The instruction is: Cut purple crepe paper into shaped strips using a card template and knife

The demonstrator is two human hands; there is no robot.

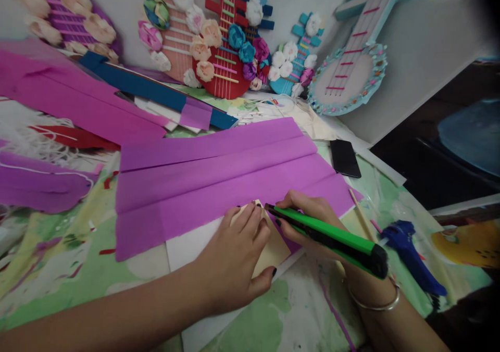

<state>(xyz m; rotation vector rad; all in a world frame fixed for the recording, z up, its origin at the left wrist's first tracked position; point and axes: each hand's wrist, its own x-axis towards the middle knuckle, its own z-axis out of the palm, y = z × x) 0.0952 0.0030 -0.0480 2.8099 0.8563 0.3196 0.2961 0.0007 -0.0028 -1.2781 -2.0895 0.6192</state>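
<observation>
My left hand (pixel 234 253) lies flat on a cream-coloured card (pixel 278 250), fingers stretched forward and thumb out to the side. In my right hand (pixel 316 214) is a green and black utility knife (pixel 332 235). Its tip is beside the upper corner of the card, close to my left fingertips. Under the card is purple crepe paper (pixel 219 170), spread in wide folds. A white sheet (pixel 191 245) shows beneath the purple paper and partly under my left hand. Whether the blade touches the paper I cannot tell.
To the right are a blue glue gun (pixel 414 258), a thin wooden stick (pixel 361 214) and a black phone (pixel 346 158). Several decorated paper guitars (pixel 224 73) lean on the wall behind. Pink crepe paper (pixel 78 97) and tangled white string (pixel 50 149) lie at left.
</observation>
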